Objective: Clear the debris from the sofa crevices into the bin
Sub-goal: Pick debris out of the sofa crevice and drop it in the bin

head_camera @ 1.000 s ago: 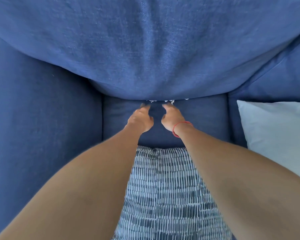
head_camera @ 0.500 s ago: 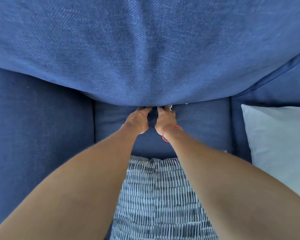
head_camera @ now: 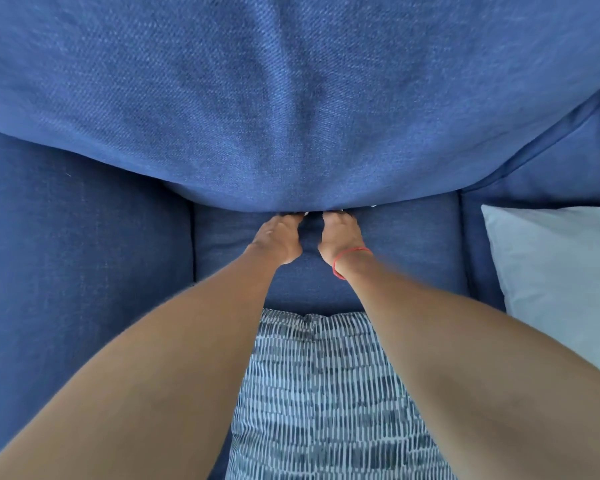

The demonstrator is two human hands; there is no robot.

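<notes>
A big blue back cushion (head_camera: 291,98) of the sofa bulges over the blue seat cushion (head_camera: 413,258). My left hand (head_camera: 279,239) and my right hand (head_camera: 340,237), which wears a red thread at the wrist, lie side by side on the seat. Their fingertips reach into the crevice under the back cushion and are hidden there. Small white bits of debris (head_camera: 373,205) show along the crevice line beside the fingers. Whether either hand holds any debris is hidden. No bin is in view.
The sofa's blue armrest (head_camera: 77,271) rises on the left. A patterned blue-and-white pillow (head_camera: 326,393) lies on the seat between my forearms. A pale grey pillow (head_camera: 561,278) sits at the right, against a second blue back cushion (head_camera: 568,157).
Both hands have pushed forward until their fingertips went under the back cushion. My head has moved closer, so the back cushion fills more of the view.
</notes>
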